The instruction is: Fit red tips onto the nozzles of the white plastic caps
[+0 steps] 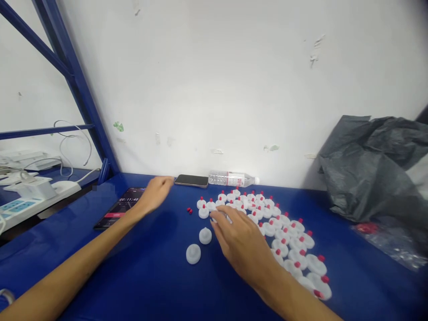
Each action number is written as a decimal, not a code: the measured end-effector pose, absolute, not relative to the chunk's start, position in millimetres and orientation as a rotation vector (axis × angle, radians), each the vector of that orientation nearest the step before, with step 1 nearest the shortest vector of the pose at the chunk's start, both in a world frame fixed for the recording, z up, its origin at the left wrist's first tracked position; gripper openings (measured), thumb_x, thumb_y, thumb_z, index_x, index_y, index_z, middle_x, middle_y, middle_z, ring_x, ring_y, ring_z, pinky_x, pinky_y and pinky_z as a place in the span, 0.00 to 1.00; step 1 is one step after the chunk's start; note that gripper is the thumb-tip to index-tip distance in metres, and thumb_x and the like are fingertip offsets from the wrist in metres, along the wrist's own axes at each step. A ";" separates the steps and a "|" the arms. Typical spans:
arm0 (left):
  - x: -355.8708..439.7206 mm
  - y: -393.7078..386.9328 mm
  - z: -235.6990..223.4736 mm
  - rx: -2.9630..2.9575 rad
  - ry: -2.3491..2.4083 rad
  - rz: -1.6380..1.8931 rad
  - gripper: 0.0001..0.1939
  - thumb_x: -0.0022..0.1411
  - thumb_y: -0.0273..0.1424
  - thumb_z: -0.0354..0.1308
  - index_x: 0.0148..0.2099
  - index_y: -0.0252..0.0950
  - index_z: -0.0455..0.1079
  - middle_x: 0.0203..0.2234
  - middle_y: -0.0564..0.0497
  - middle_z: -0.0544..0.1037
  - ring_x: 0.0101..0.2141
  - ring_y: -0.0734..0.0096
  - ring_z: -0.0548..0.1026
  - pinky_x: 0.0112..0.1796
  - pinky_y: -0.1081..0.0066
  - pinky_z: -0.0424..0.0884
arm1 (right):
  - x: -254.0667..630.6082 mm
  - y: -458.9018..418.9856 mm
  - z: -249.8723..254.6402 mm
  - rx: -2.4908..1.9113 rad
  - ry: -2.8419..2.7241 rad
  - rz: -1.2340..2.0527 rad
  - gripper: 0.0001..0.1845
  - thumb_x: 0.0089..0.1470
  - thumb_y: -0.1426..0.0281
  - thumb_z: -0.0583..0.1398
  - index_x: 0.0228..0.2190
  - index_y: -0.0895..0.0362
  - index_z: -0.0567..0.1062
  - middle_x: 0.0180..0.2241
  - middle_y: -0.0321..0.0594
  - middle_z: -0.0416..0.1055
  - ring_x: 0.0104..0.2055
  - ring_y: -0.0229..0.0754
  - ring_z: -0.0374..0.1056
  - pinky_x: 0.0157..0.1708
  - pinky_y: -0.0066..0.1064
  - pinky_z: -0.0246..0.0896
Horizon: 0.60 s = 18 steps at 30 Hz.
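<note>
Curled into a loose fist, my left hand (158, 191) is held above the table beside a large phone (122, 206) with a running timer. Whatever its fingers hold, if anything, is hidden. My right hand (239, 236) reaches over the left edge of a cluster of white round caps with red tips (269, 228). Its thumb and bent fingers are apart, close to a red-tipped cap (203, 211); a bit of white shows in the gap. Two white caps without red tips, one nearer (193, 254) and one farther (205, 236), stand left of this hand. Several small red tips (190, 210) lie loose between the hands.
A dark phone (191, 180) and a clear plastic bottle (232, 179) lie along the wall. Grey plastic bags (374, 165) and a clear bag (394, 243) are at the right. At the left are a blue frame (85, 93) and a power strip (23, 207).
</note>
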State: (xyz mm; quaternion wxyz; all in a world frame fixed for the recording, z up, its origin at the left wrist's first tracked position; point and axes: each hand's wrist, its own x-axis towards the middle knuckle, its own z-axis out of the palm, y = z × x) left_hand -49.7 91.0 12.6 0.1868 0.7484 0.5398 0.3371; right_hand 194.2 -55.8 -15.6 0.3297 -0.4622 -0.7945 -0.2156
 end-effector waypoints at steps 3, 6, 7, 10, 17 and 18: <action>-45.8 86.5 -1.5 2.327 1.486 0.702 0.16 0.61 0.38 0.51 0.24 0.37 0.58 0.19 0.55 0.62 0.24 0.72 0.57 0.27 0.70 0.48 | 190.3 -55.9 -18.4 -1.231 -2.157 -0.526 0.12 0.61 0.75 0.58 0.45 0.58 0.76 0.46 0.45 0.77 0.46 0.47 0.74 0.47 0.39 0.70; -41.2 79.2 -11.6 2.455 1.447 0.482 0.10 0.59 0.35 0.54 0.26 0.37 0.64 0.21 0.55 0.69 0.24 0.71 0.62 0.28 0.70 0.50 | 191.2 -55.4 -22.7 -1.287 -2.275 -0.498 0.14 0.61 0.76 0.56 0.47 0.58 0.76 0.46 0.45 0.77 0.50 0.47 0.72 0.57 0.45 0.62; -41.0 77.9 -13.2 2.484 1.442 0.434 0.08 0.59 0.33 0.54 0.28 0.37 0.66 0.22 0.55 0.70 0.24 0.71 0.63 0.28 0.70 0.50 | 192.1 -54.9 -24.2 -1.304 -2.303 -0.488 0.14 0.61 0.76 0.56 0.46 0.57 0.76 0.46 0.44 0.78 0.51 0.48 0.72 0.59 0.47 0.59; -43.1 77.5 -14.4 2.562 1.416 0.343 0.05 0.59 0.32 0.54 0.31 0.39 0.67 0.23 0.56 0.72 0.24 0.70 0.65 0.28 0.70 0.51 | 194.1 -54.0 -26.7 -1.343 -2.336 -0.485 0.13 0.62 0.73 0.57 0.47 0.56 0.77 0.45 0.43 0.78 0.53 0.50 0.70 0.62 0.51 0.53; -44.3 78.1 -11.4 2.644 1.372 0.294 0.08 0.63 0.36 0.53 0.33 0.39 0.67 0.22 0.57 0.72 0.23 0.72 0.65 0.27 0.71 0.52 | 194.0 -57.1 -20.0 -1.412 -2.400 -0.375 0.13 0.56 0.82 0.57 0.37 0.55 0.77 0.35 0.40 0.75 0.38 0.44 0.71 0.47 0.39 0.64; -44.4 77.7 -10.5 2.648 1.361 0.295 0.09 0.63 0.37 0.53 0.33 0.39 0.68 0.22 0.57 0.72 0.23 0.72 0.66 0.27 0.71 0.52 | 194.0 -57.2 -19.4 -1.405 -2.416 -0.366 0.13 0.55 0.83 0.57 0.35 0.56 0.77 0.34 0.39 0.74 0.37 0.44 0.70 0.45 0.37 0.65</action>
